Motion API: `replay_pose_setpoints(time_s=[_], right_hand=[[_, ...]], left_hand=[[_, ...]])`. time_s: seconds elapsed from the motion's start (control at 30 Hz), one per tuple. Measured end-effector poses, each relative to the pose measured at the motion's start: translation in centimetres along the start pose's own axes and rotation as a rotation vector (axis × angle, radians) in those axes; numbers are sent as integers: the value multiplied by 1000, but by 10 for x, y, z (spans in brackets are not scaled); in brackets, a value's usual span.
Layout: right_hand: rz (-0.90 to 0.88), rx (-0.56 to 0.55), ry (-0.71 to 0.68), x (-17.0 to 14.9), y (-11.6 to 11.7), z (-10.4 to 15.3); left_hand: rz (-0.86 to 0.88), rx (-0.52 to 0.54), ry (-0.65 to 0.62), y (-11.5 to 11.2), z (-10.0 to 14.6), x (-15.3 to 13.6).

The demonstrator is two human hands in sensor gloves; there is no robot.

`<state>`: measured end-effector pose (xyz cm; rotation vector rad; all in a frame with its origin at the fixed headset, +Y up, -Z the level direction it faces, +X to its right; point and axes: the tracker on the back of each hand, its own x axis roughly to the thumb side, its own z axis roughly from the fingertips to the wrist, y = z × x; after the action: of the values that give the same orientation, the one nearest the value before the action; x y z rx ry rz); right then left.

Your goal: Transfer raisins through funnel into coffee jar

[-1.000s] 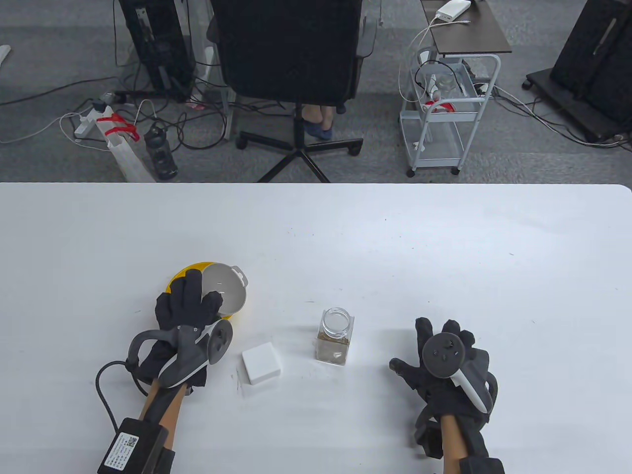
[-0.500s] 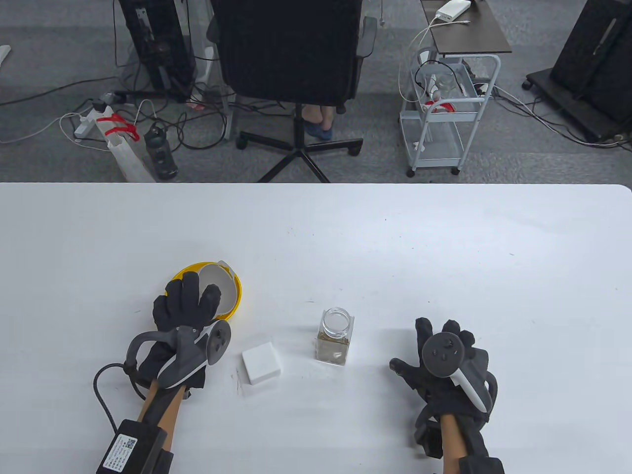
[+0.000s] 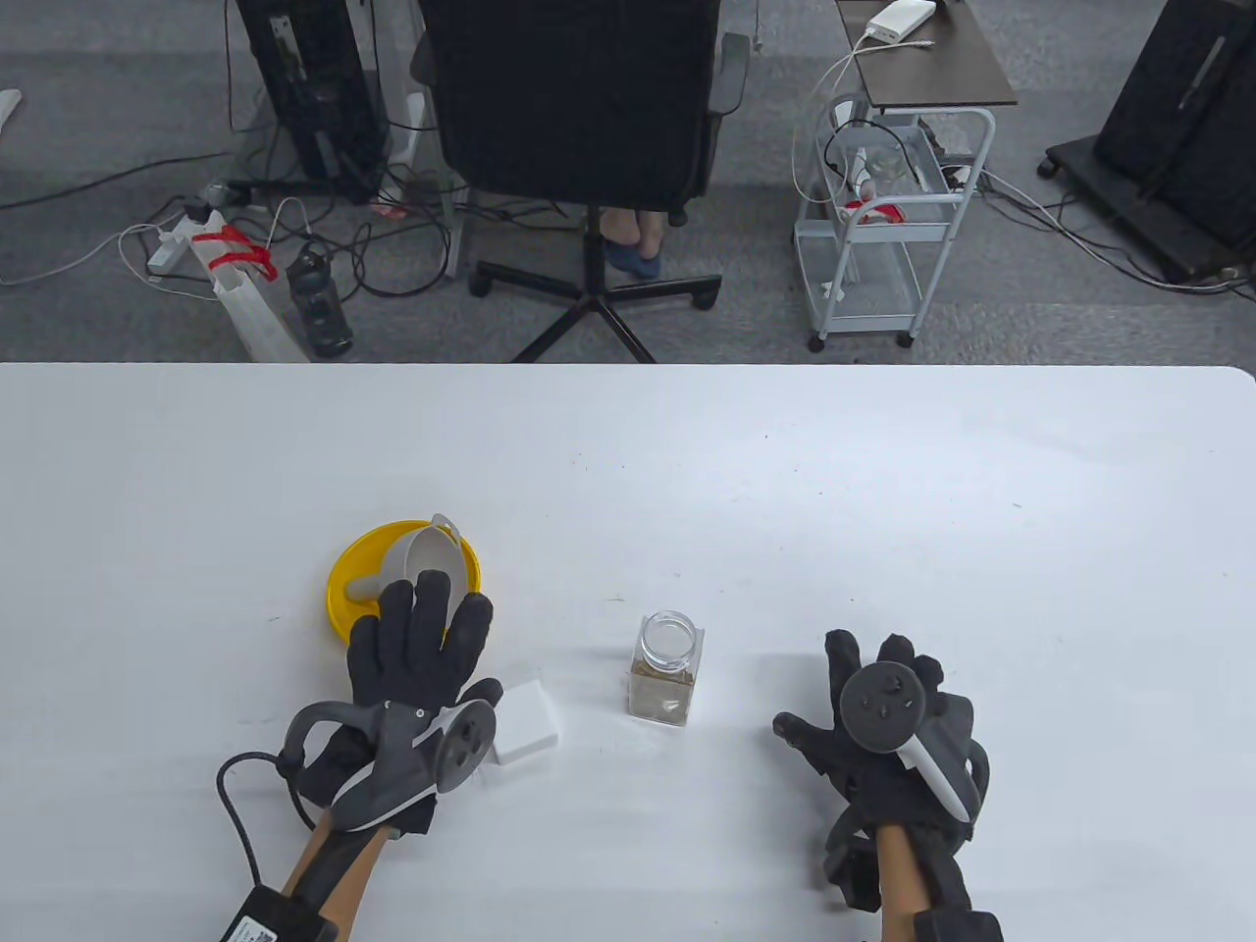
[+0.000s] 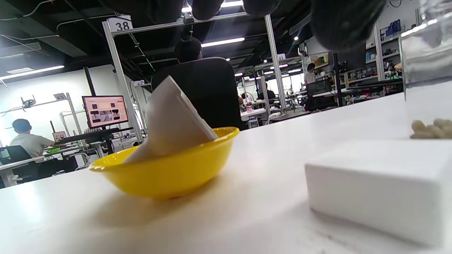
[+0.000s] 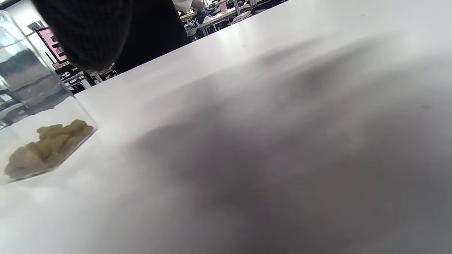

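A clear square coffee jar (image 3: 667,677) stands open at the table's middle, with raisins (image 3: 659,695) in its bottom. A white funnel (image 3: 424,557) lies tilted in a yellow bowl (image 3: 353,579) to the left. My left hand (image 3: 422,633) is open with fingers spread, just in front of the bowl, holding nothing. My right hand (image 3: 868,692) lies open and empty on the table to the right of the jar. The left wrist view shows the bowl (image 4: 166,169) with the funnel (image 4: 173,120) leaning in it. The right wrist view shows the jar (image 5: 31,102) and its raisins (image 5: 46,148).
A white square block (image 3: 528,721) lies between my left hand and the jar, and shows close up in the left wrist view (image 4: 381,187). The table's far edge (image 3: 628,367) runs along the back, with a chair and a cart on the floor beyond it.
My left hand has let go of the funnel, which now lies in the yellow bowl. The hand has drawn back toward me and to the right. The right hand has not moved.
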<state>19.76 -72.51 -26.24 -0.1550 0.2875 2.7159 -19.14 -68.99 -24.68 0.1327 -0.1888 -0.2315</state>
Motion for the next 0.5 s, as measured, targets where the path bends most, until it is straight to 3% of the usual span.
replay_pose_setpoints(time_s=[0.17, 0.5], right_hand=[[-18, 15, -61, 6, 1, 1], [-160, -5, -279, 41, 5, 0]], left_hand=[[23, -25, -2, -19, 0, -2], [53, -59, 7, -25, -1, -6]])
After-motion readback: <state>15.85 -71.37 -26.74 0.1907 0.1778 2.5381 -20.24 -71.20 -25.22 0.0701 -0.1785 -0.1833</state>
